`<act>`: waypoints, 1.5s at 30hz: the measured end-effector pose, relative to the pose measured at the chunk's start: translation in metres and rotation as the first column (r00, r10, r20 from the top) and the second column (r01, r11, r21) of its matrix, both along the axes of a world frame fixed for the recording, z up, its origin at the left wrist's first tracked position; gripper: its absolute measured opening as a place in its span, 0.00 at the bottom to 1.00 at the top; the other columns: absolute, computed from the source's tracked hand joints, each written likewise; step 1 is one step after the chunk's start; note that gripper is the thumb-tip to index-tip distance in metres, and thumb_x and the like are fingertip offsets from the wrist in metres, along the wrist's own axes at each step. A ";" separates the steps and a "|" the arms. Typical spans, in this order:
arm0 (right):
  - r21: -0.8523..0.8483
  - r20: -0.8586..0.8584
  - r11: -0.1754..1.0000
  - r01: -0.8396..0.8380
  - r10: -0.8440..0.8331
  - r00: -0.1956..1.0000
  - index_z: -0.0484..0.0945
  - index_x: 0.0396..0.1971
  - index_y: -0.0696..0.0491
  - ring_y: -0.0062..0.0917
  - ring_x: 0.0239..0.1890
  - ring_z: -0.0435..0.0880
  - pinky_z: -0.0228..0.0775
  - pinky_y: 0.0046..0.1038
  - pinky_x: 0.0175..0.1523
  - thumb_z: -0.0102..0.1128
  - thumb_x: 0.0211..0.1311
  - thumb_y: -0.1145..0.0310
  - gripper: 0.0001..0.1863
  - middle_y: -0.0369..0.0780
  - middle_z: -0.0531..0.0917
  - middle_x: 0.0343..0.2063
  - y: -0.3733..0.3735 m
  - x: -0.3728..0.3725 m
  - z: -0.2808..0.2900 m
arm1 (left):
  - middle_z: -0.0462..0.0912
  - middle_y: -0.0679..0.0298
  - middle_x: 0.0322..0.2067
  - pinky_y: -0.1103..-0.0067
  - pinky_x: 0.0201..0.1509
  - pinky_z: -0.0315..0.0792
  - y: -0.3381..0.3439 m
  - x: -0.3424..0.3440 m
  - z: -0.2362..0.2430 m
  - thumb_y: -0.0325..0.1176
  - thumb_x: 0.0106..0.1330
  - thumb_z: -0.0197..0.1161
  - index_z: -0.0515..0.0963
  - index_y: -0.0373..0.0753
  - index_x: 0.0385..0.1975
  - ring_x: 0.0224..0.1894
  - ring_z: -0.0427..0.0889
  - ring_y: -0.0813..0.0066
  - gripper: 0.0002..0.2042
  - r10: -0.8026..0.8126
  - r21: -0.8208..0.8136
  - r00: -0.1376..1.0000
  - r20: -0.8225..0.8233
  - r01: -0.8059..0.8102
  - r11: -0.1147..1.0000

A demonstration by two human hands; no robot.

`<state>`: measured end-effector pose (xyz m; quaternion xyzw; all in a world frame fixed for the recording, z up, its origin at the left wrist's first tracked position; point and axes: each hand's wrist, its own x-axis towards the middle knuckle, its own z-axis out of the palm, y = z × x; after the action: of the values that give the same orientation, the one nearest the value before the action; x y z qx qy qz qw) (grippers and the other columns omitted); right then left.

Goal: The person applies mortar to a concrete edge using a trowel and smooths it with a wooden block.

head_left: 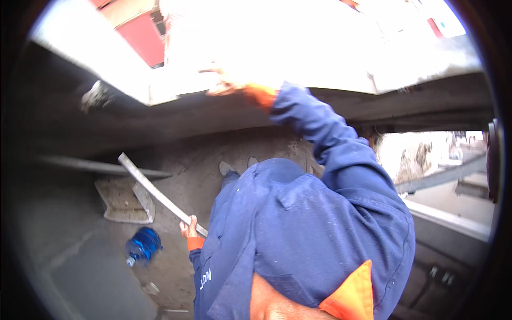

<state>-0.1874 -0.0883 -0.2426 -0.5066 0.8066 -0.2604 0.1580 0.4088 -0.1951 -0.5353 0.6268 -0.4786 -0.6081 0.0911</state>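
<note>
the left hand [189,228] was clenched around the lower end of a long flat metal bar [154,191], fingers wrapped over it and the thumb side facing up. only 1 end sat in the fist. the rest of the bar ran up and away to the left of the hand, slanting over the ground, with its far end well apart from the hand. an orange cuff [194,243] showed just below the hand, at the end of a blue sleeve.

the right hand [226,85] was raised high, well above and a little to the right of the left hand, at the end of an outstretched blue-sleeved arm [330,144]. it lay against the edge of a grey concrete beam [373,109], where strong daylight washed out the picture. its fingers looked spread rather than curled, but the glare and blur hid whether it gripped anything, so i could not tell how it was set.

just below and to the left of the left hand, a blue plastic bottle [143,245] lay on its side on the dusty concrete floor [80,266]. above that, to the left of the hand and under the bar, sat a pale textured slab [124,201]. 2 shoe tips [227,168] showed just above and to the right of the left hand, past the blue coverall. far above the left hand, beyond the beam, a red wall [144,38] stood in the light.
</note>
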 end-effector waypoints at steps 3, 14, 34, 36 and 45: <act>0.028 -0.473 0.995 -0.100 0.101 0.875 0.80 0.46 0.44 0.42 0.47 0.73 0.65 0.47 0.52 0.68 0.41 0.46 0.30 0.44 0.80 0.41 -0.006 0.005 0.003 | 0.82 0.59 0.41 0.73 0.51 0.72 -0.002 0.003 -0.012 0.33 0.47 0.81 0.68 0.32 0.50 0.42 0.78 0.71 0.33 -0.003 -0.037 0.999 -0.049 0.001 0.999; 0.022 -0.324 0.972 0.234 -0.214 0.922 0.68 0.62 0.45 0.45 0.55 0.74 0.64 0.50 0.62 0.66 0.52 0.44 0.39 0.46 0.75 0.55 0.276 -0.060 -0.048 | 0.82 0.58 0.43 0.73 0.52 0.71 -0.013 0.002 -0.003 0.36 0.47 0.82 0.69 0.33 0.54 0.45 0.79 0.69 0.35 -0.113 -0.012 0.994 0.006 0.113 0.993; 0.137 -0.414 0.990 0.021 0.038 0.910 0.65 0.65 0.43 0.49 0.61 0.68 0.58 0.51 0.66 0.65 0.49 0.39 0.44 0.46 0.71 0.61 0.243 -0.094 -0.050 | 0.83 0.58 0.42 0.73 0.48 0.74 0.006 -0.006 -0.024 0.40 0.48 0.81 0.71 0.35 0.50 0.43 0.80 0.70 0.32 -0.229 0.030 0.953 0.198 0.228 0.973; -0.008 -0.418 0.998 0.068 -0.065 0.906 0.64 0.66 0.44 0.48 0.62 0.68 0.60 0.48 0.66 0.65 0.51 0.41 0.44 0.45 0.69 0.63 0.316 -0.106 -0.073 | 0.83 0.58 0.42 0.73 0.48 0.74 0.008 -0.006 -0.032 0.40 0.49 0.81 0.71 0.35 0.51 0.44 0.80 0.70 0.32 -0.243 0.034 0.950 0.196 0.241 0.970; 0.133 -0.176 0.707 0.695 -0.673 0.719 0.72 0.59 0.47 0.36 0.52 0.79 0.70 0.36 0.58 0.72 0.48 0.55 0.36 0.44 0.81 0.48 0.416 -0.059 0.049 | 0.83 0.57 0.44 0.72 0.50 0.73 0.011 0.017 -0.043 0.39 0.51 0.80 0.69 0.34 0.53 0.46 0.79 0.69 0.34 -0.226 0.026 0.957 0.183 0.225 0.974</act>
<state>-0.2467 0.3279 -0.1934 -0.1681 0.9654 -0.1930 0.0510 0.4255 -0.1839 -0.5787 0.6222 -0.5517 -0.5549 -0.0251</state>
